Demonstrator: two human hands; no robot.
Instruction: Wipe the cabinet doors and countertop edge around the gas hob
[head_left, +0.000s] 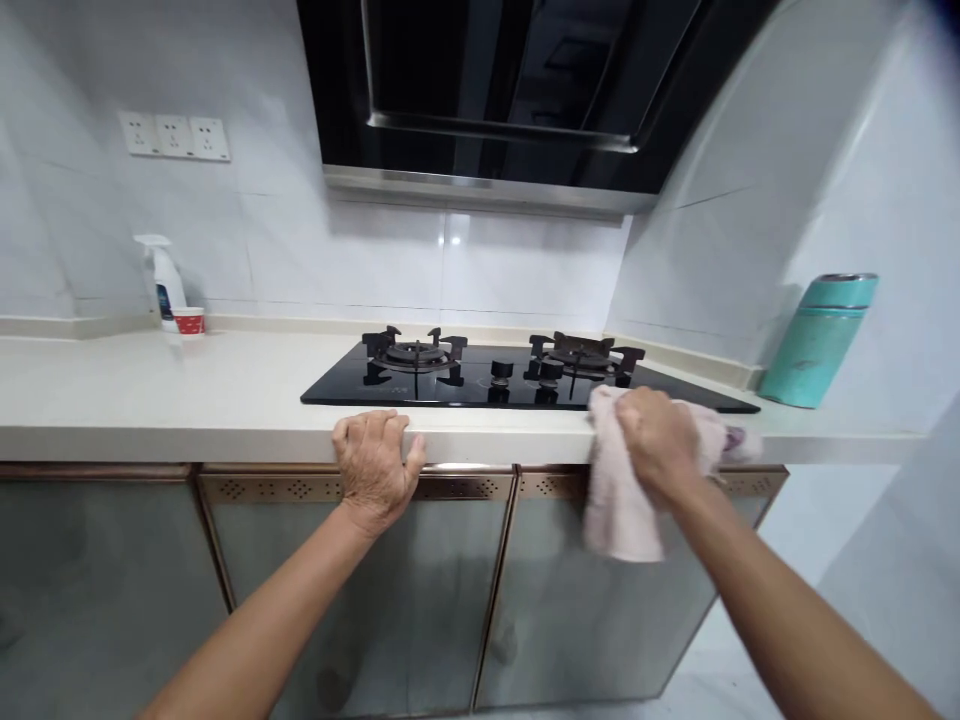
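My right hand (657,436) is closed on a pale pink cloth (622,500), pressed at the front edge of the white countertop (247,385). Part of the cloth hangs down over the cabinet front, and another part trails to the right, slightly blurred. My left hand (375,465) rests on the counter's edge, fingers laid over the top and thumb apart, holding nothing. Just behind both hands lies the black glass gas stove (457,385), with two burners and two knobs.
A teal flask (819,340) stands at the right end of the counter. At the back left are a white spray bottle (163,280) and a red-and-white cup (189,321). A black range hood (487,90) hangs above. Cabinet doors (360,590) lie below.
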